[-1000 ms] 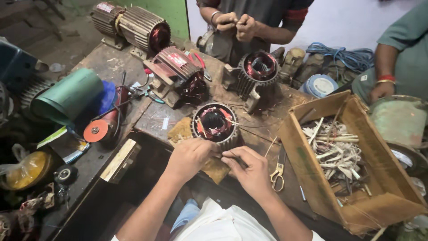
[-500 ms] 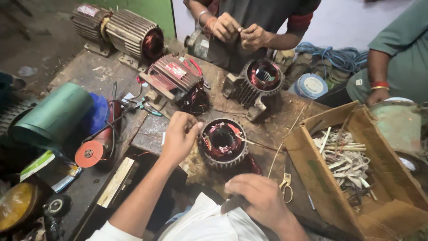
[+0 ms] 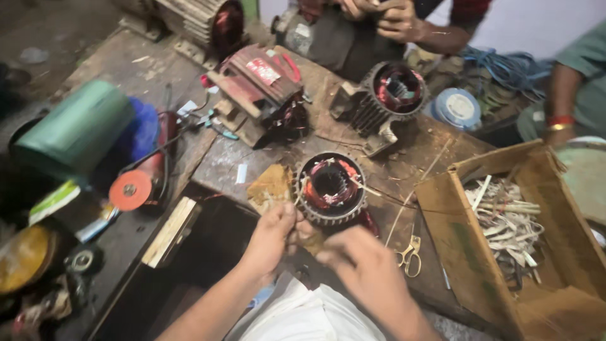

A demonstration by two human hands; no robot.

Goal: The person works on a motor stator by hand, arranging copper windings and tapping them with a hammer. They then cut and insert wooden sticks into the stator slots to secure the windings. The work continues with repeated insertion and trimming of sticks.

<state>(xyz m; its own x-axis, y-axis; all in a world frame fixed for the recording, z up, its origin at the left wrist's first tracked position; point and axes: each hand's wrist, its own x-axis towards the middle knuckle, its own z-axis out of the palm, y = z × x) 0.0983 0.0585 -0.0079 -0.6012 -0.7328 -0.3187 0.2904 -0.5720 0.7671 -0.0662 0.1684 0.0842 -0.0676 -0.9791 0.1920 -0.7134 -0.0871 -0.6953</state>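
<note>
You are looking down on a scarred wooden tabletop (image 3: 404,165) in a cluttered workshop, strewn with motor parts and scraps of wire. Right in front of you stands a round motor stator (image 3: 331,187), its open end up, with red and copper-coloured windings showing inside its ribbed metal ring. Your left hand (image 3: 273,235) sits at the stator's near left edge, touching the ring, its fingers (image 3: 289,216) curled close together; whether they pinch anything I cannot tell. Your right hand (image 3: 357,262) hovers just below the stator, blurred, its fingers (image 3: 329,250) bunched towards your left hand, and what they hold, if anything, cannot be made out. A scrap of brown paper (image 3: 270,184) lies just left of the stator.

To the right of the stator, yellow-handled scissors (image 3: 410,252) lie on the tabletop beside an open wooden box (image 3: 464,243) full of pale strips. Behind, a second stator (image 3: 392,93) rests tilted on its side, and a red motor body (image 3: 260,88) lies to its left. A green cylinder (image 3: 74,132) lies at the far left, with an orange disc (image 3: 130,190) near it. Across the tabletop another person's hands (image 3: 398,19) work close together, and a third person's forearm with bangles (image 3: 558,101) shows at the right edge.
</note>
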